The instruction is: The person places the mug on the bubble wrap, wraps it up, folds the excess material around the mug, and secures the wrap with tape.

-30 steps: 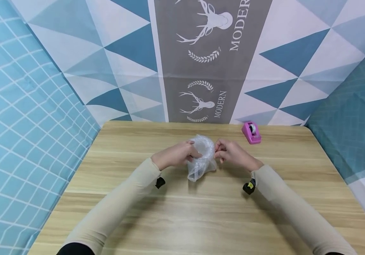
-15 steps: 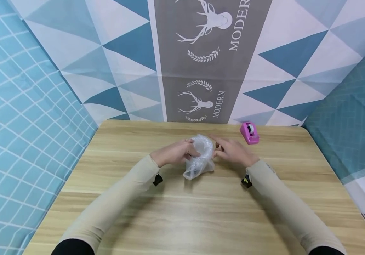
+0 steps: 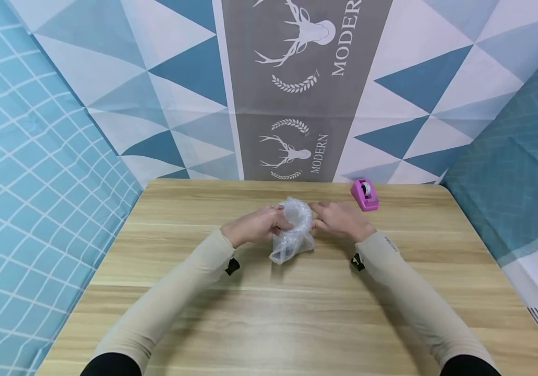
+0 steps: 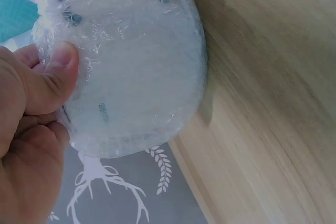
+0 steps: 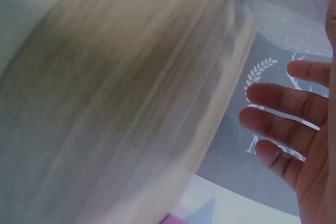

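Note:
A rounded, whitish item in clear bubble wrap (image 3: pixel 298 232) is held up at the middle of the table's far half. Seen from the left wrist, the wrapped item (image 4: pixel 136 72) has a broad pale face with a faint small mark. What lies inside the wrap cannot be told. My left hand (image 3: pixel 256 224) pinches its left edge, thumb over the near face. My right hand (image 3: pixel 340 219) is at its right side. In the right wrist view the fingers of that hand (image 5: pixel 294 119) are spread and loosely extended, just beside the wrap (image 5: pixel 289 14); contact is unclear.
A pink tape dispenser (image 3: pixel 365 194) with a roll stands near the far right edge of the wooden table (image 3: pixel 269 313). Patterned cloth (image 3: pixel 292 104) hangs behind the table, with blue checked cloth (image 3: pixel 38 156) at the left.
My right hand's fingers have gone from a pinch at the wrap's right edge to a looser, straighter pose. The wrap's lower end has shifted slightly left. The left hand keeps its hold.

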Available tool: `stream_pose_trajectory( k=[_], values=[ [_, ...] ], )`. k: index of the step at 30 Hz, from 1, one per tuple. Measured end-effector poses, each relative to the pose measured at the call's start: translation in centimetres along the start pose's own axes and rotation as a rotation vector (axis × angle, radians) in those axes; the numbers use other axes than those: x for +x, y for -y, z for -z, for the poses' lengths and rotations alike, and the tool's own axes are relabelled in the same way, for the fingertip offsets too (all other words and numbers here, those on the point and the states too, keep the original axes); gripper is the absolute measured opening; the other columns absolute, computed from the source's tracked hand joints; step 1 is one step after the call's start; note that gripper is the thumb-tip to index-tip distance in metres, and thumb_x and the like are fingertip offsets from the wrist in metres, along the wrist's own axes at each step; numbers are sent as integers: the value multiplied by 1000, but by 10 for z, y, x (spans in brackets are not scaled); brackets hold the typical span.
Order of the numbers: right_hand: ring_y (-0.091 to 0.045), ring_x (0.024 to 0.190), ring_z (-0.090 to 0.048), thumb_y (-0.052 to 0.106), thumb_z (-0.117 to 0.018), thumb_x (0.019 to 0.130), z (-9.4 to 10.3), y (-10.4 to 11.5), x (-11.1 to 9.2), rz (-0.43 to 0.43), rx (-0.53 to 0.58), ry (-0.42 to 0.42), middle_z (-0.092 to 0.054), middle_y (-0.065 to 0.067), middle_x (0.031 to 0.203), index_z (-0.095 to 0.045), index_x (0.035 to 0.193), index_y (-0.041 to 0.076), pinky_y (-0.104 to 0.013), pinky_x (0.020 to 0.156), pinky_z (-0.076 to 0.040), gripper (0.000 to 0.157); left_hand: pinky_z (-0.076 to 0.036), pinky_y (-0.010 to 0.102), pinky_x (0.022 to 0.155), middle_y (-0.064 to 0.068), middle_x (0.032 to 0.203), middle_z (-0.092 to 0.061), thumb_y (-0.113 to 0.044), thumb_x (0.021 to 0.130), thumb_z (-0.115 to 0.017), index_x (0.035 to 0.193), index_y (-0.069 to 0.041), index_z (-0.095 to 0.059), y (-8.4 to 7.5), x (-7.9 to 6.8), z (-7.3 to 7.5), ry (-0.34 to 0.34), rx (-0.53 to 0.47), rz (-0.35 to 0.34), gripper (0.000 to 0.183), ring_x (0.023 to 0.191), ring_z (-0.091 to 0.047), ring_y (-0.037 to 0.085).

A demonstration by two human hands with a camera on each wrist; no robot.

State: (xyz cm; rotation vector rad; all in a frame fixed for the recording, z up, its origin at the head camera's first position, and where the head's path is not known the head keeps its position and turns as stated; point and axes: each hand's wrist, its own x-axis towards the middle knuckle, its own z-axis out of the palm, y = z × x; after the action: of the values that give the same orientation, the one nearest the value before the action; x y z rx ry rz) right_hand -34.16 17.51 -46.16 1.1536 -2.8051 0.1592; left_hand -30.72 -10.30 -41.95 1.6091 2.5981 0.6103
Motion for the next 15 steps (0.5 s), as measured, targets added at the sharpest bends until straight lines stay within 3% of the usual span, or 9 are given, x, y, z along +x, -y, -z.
stream_pose_trajectory(
  k=[6, 11, 15],
  values=[
    [-39, 105, -71, 47, -55, 103, -1, 2, 2, 16, -47, 23, -70, -20, 123, -61, 135, 6, -54, 90, -60, 52, -34, 47, 125, 4, 93, -80, 13, 77, -74, 114, -4, -78, 0, -1, -6, -42, -6, 15, 41, 72, -67, 11],
    [-34, 99, -71, 49, -56, 102, 1, 5, 2, 36, -91, -3, -66, -18, 125, -60, 138, 7, -49, 80, -63, 55, -31, 49, 126, 5, 100, -80, 12, 78, -74, 116, -4, -77, -3, -1, -8, -40, 11, 37, 41, 92, -75, 16],
    [-35, 107, -69, 50, -56, 102, 4, 6, 3, 45, -104, -43, -63, -18, 130, -61, 139, 9, -49, 85, -62, 55, -30, 51, 126, 6, 103, -80, 15, 77, -72, 116, -3, -77, -3, -1, -5, -46, 17, 36, 44, 100, -76, 18]
  ],
)
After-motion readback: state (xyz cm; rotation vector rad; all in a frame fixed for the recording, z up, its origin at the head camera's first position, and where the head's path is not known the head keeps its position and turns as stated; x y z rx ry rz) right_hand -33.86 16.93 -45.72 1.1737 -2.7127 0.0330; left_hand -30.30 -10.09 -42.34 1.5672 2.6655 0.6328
